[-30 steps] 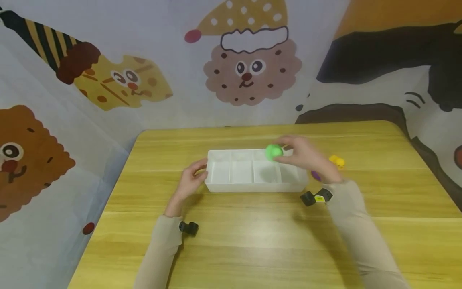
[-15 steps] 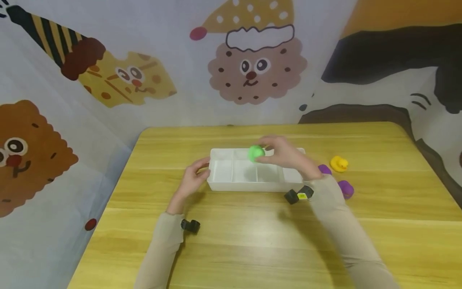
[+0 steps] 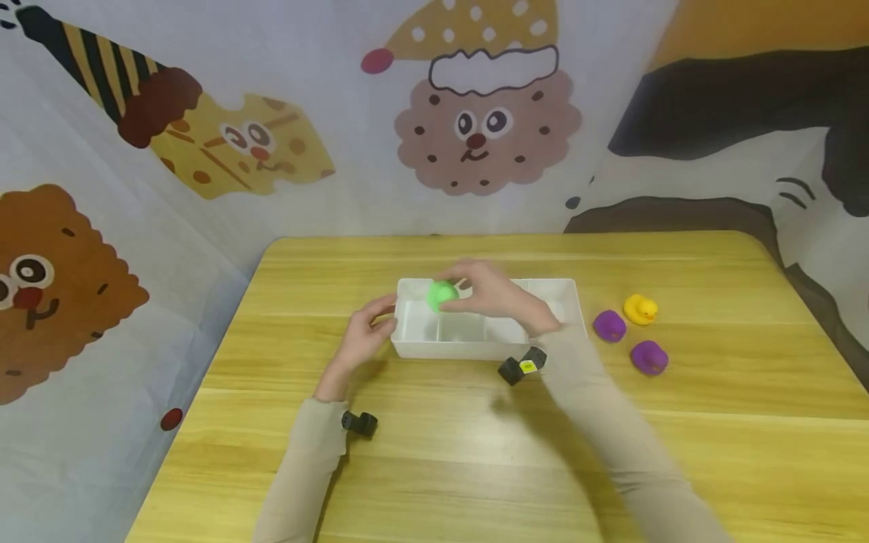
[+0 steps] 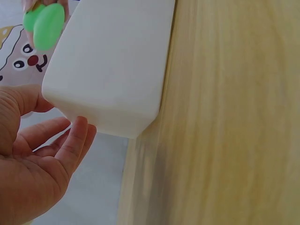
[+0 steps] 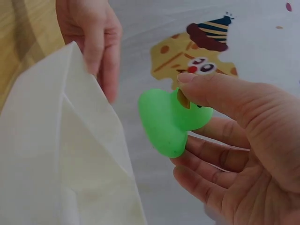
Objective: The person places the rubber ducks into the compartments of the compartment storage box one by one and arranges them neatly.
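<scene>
A white divided tray (image 3: 462, 350) sits on the table. My left hand (image 3: 363, 335) rests its fingers against the tray's left end; in the left wrist view its fingertips (image 4: 80, 123) touch the outer wall near the corner. My right hand (image 3: 489, 290) pinches a green rubber duck (image 3: 442, 296) between thumb and fingers, above the left part of the tray near its back rim. In the right wrist view the thumb (image 5: 206, 89) lies by the duck's orange beak, and the duck's rounded body (image 5: 161, 126) points toward the tray.
Right of the tray stand two purple ducks (image 3: 649, 357) and a yellow duck (image 3: 640, 309). The wooden table (image 3: 434, 452) backs onto a cloth (image 3: 326, 211) printed with cartoon biscuits and cheese. My right forearm (image 3: 611, 422) reaches across the table in front of the tray's right end.
My right hand has carried the green duck leftward over the tray, from its right part to its left part. The purple ducks have come into full view. My left hand stays at the tray's end.
</scene>
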A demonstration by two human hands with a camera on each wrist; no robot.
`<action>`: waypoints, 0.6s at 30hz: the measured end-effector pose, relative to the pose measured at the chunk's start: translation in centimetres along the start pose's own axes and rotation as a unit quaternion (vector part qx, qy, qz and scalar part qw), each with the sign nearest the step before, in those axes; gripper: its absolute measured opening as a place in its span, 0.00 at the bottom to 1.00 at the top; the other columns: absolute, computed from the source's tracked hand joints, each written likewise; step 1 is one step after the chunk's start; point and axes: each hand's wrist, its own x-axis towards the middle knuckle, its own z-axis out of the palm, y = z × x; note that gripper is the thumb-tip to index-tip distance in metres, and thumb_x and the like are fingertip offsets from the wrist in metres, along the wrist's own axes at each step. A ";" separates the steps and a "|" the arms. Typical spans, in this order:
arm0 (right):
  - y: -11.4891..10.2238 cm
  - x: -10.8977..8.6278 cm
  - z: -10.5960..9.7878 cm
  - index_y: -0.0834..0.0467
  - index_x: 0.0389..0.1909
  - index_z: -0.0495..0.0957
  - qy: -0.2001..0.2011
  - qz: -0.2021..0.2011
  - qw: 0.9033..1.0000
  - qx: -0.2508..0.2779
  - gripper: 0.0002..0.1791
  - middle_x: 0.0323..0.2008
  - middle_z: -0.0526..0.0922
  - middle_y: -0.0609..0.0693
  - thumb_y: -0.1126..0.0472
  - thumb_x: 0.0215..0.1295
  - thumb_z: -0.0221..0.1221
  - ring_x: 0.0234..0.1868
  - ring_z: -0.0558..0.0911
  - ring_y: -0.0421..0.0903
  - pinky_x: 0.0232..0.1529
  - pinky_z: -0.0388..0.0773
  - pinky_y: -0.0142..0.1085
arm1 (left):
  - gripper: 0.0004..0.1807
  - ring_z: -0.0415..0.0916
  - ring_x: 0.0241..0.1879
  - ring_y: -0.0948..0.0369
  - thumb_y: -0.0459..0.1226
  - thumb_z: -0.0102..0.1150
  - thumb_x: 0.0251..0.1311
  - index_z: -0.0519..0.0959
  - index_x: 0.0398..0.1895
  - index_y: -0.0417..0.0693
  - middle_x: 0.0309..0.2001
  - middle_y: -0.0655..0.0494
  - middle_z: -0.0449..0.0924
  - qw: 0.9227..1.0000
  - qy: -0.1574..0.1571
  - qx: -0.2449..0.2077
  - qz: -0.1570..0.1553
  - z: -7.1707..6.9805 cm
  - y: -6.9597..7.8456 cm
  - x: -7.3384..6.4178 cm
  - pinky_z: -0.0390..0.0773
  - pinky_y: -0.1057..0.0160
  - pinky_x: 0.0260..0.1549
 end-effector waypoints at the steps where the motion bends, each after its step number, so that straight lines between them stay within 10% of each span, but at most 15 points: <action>1: -0.1 0.3 0.3 0.67 0.52 0.76 -0.005 0.002 1.000 0.005 0.26 0.47 0.81 0.57 0.62 0.52 0.68 0.46 0.79 0.50 0.49 0.80 0.43 | 0.23 0.63 0.58 0.34 0.19 0.48 0.60 0.63 0.60 0.21 0.61 0.26 0.61 1.000 -0.003 -0.003 0.001 0.0 0.4 -0.1 0.72 0.47 0.55; 18: 0.7 3.9 4.4 0.65 0.47 0.78 -0.056 0.003 0.998 -0.040 0.20 0.41 0.81 0.53 0.62 0.54 0.66 0.40 0.77 0.45 0.47 0.78 0.38 | 0.24 0.64 0.58 0.36 0.20 0.47 0.61 0.61 0.61 0.21 0.62 0.27 0.61 1.000 -0.016 0.003 -0.002 -0.2 0.9 -0.2 0.73 0.52 0.55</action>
